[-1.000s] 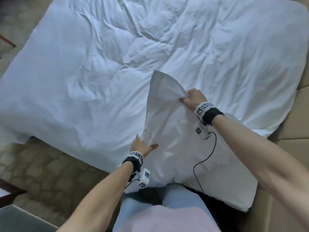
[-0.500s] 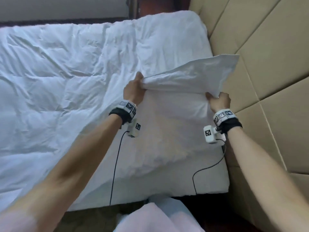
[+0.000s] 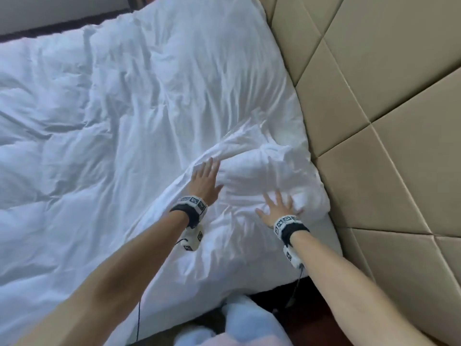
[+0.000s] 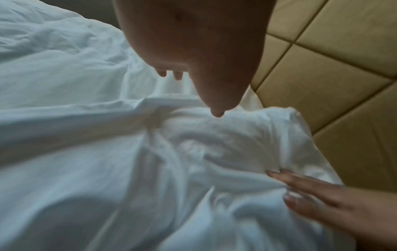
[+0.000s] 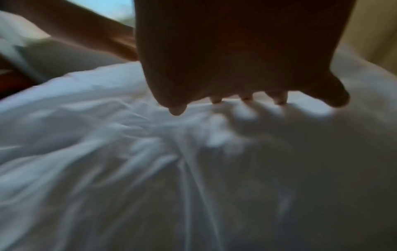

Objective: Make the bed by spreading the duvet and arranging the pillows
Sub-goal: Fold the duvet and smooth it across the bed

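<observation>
White bedding, head view: one pillow (image 3: 262, 181) on one duvet (image 3: 112, 116), beside the tan headboard (image 3: 386, 121).
Two hands: left hand (image 3: 205, 179), right hand (image 3: 277, 208), grips wide, flat on the pillow.
Left wrist view: right hand's fingers (image 4: 311, 190) straight on the pillow (image 4: 225, 144).
Right wrist view: right hand (image 5: 247, 68) spread above cloth, blurred.

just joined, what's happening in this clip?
A person is making a bed. Both hands lie flat with fingers spread on a white pillow that sits on the duvet at the near corner of the bed, beside the tan padded headboard. The left hand presses the pillow's far left side and the right hand presses its near end; neither has a grip on the fabric. The duvet is spread over the bed but is wrinkled.
</observation>
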`<action>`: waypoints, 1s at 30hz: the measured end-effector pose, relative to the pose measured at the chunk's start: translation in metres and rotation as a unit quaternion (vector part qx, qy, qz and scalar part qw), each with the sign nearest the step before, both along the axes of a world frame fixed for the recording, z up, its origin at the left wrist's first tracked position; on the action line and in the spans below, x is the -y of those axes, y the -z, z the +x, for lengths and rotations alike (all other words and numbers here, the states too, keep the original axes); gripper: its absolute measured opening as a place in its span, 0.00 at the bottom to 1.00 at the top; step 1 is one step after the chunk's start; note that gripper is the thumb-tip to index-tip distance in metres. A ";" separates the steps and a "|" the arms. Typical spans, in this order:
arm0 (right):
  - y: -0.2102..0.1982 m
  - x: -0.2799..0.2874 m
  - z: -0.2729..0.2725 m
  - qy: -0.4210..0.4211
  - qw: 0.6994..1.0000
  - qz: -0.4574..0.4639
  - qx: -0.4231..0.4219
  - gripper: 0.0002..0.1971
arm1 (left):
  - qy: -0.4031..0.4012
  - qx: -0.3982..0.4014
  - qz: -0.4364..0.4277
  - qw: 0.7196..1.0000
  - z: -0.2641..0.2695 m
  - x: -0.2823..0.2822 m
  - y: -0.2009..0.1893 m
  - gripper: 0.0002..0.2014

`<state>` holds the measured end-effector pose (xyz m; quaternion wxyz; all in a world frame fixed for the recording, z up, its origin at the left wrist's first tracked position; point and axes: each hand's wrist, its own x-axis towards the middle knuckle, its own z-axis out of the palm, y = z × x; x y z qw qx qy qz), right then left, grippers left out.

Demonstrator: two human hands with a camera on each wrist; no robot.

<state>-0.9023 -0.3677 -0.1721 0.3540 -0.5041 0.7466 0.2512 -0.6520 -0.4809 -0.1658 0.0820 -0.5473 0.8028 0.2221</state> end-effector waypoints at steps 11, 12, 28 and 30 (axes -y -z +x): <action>0.001 0.046 0.117 -0.129 0.988 -0.049 -0.075 0.36 | -0.069 0.068 0.013 0.995 0.196 -0.145 0.006 0.49; -0.008 0.042 0.146 -0.182 0.975 -0.118 -0.048 0.35 | -0.088 0.071 0.019 0.993 0.216 -0.161 0.001 0.48; 0.001 -0.235 0.588 -0.686 0.714 -0.109 0.093 0.79 | -0.233 0.131 0.176 0.947 0.592 -0.488 0.004 0.56; 0.013 -0.256 0.631 -0.691 0.712 -0.102 0.078 0.81 | -0.238 0.119 0.189 0.945 0.625 -0.514 0.016 0.60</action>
